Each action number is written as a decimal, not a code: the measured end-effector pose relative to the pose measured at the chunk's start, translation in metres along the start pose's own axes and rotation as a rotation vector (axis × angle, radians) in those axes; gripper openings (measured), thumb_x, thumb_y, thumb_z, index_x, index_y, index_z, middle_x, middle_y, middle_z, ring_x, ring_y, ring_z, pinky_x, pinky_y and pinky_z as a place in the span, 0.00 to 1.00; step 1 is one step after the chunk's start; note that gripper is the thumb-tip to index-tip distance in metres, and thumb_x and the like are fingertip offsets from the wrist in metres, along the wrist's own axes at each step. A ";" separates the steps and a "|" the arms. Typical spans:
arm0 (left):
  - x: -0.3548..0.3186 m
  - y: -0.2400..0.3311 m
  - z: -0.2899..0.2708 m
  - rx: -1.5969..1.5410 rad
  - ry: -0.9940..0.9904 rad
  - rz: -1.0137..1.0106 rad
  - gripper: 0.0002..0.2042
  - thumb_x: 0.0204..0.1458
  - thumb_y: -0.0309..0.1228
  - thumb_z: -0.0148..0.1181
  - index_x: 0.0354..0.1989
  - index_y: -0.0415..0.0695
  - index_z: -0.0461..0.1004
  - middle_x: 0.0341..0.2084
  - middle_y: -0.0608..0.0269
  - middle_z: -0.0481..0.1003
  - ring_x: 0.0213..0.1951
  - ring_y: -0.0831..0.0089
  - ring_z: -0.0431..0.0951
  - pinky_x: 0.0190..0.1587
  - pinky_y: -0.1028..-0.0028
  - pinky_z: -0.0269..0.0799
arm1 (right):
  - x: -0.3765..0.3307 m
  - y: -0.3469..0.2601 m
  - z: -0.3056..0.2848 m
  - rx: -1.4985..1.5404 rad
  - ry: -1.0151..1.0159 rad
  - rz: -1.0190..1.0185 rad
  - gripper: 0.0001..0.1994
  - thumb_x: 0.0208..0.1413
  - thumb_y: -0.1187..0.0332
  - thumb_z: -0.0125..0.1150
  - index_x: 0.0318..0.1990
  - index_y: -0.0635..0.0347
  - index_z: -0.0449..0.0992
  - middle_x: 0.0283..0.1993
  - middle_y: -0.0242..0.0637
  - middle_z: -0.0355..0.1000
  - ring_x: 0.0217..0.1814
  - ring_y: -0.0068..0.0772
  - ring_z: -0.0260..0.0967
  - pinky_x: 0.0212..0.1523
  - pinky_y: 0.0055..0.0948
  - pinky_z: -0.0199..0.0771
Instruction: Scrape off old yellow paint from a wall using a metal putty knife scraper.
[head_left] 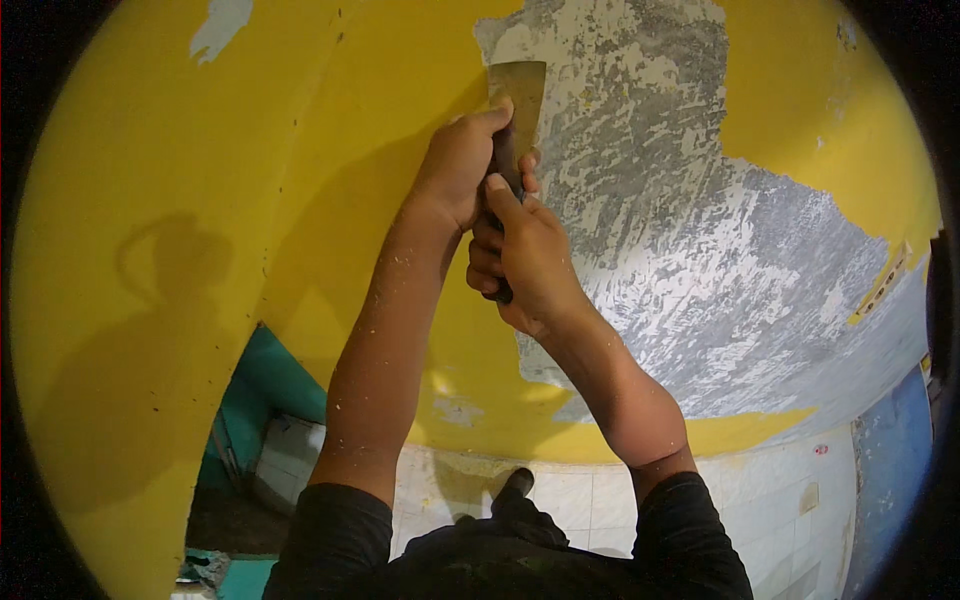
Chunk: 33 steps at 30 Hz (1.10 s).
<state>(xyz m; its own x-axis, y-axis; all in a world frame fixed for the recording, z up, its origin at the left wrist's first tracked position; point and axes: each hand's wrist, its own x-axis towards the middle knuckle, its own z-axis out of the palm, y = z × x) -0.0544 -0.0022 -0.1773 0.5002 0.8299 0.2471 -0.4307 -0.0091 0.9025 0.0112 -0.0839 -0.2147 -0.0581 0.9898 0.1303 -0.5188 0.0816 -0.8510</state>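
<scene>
A paint scraper (524, 92) with a wide metal blade and a dark handle is held up against the wall, its blade at the border between yellow paint (400, 90) and a scraped grey-white patch (640, 170). My left hand (466, 165) grips it near the base of the blade, thumb pressed along the metal. Below that, my right hand (530, 245) is wrapped around the handle. Part of the handle is hidden by my fingers. Small pale flecks dot my left forearm.
White tiles (560, 495) run below the painted wall. A green-edged opening (265, 375) lies at lower left. A long strip of sockets (885, 283) sits on the wall at right, above a blue panel (890, 470). A shadow (150, 330) falls on the left wall.
</scene>
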 end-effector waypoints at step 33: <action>-0.005 -0.002 0.009 0.023 0.208 0.142 0.16 0.53 0.38 0.47 0.23 0.36 0.67 0.12 0.55 0.68 0.12 0.67 0.68 0.14 0.70 0.62 | -0.004 0.010 -0.008 -0.148 -0.033 -0.157 0.08 0.58 0.62 0.43 0.30 0.52 0.59 0.18 0.26 0.52 0.12 0.19 0.49 0.12 0.21 0.51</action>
<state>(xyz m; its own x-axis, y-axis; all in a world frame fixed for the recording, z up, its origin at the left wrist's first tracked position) -0.0496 -0.0114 -0.1770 0.2695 0.9162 0.2966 -0.4670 -0.1450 0.8723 0.0131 -0.0863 -0.2278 -0.0157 0.9593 0.2819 -0.3928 0.2533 -0.8840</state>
